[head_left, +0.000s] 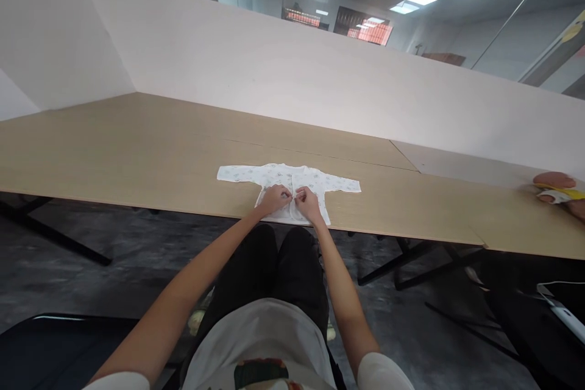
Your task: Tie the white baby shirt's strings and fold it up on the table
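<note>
A small white baby shirt [313, 180] with a fine print lies flat on the table, its sleeves spread out to both sides. Its lower hem reaches the table's front edge. My left hand [275, 198] rests over the left half of the shirt, thumb and fingers pinched on the front opening. From the other side my right hand [308, 202] pinches the opening's edge, close to the left fingertips. Whatever small fastening lies between the fingers is too small to make out.
The long wooden table [137, 152] runs along a white wall [274, 79] with a window above. A doll [555, 186] lies at the far right. Black chairs [59, 347] stand at lower left and right, one bearing a white device [567, 320]. Dark table legs show below.
</note>
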`<state>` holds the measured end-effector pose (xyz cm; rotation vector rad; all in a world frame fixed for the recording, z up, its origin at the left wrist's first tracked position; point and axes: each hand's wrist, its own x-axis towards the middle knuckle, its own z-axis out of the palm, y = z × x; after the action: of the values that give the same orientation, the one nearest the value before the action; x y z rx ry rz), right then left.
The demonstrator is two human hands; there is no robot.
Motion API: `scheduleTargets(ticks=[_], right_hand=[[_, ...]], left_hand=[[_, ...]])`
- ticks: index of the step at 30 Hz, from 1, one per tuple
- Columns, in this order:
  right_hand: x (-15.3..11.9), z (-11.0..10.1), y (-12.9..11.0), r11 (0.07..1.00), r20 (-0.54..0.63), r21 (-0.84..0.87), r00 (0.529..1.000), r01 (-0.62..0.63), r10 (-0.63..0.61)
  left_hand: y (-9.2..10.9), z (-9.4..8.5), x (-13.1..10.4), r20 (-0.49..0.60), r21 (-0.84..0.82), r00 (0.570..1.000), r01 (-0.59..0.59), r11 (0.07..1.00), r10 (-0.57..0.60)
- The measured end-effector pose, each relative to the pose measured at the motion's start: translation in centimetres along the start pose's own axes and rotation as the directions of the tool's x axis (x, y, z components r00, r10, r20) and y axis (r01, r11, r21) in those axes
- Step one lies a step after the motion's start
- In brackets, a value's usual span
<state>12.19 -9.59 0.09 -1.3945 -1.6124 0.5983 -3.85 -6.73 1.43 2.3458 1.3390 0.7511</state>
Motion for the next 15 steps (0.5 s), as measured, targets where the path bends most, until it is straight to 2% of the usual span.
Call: scheduleTargets(ticks=[10,15], right_hand=[[-0.18,-0.09,-0.56,0.995,-0.079,0.033,0.992,-0.097,0.099],[-0.32,-0.21,-0.68,0.994,-0.071,0.051,0.992,-0.100,0.104]], left_hand=[[0.05,0.06,0.01,-0.011,-0.109,0.998,-0.069,0.992,0.068],[0.06,0.01,-0.03,-0.014,-0.115,0.995,-0.100,0.988,0.099]])
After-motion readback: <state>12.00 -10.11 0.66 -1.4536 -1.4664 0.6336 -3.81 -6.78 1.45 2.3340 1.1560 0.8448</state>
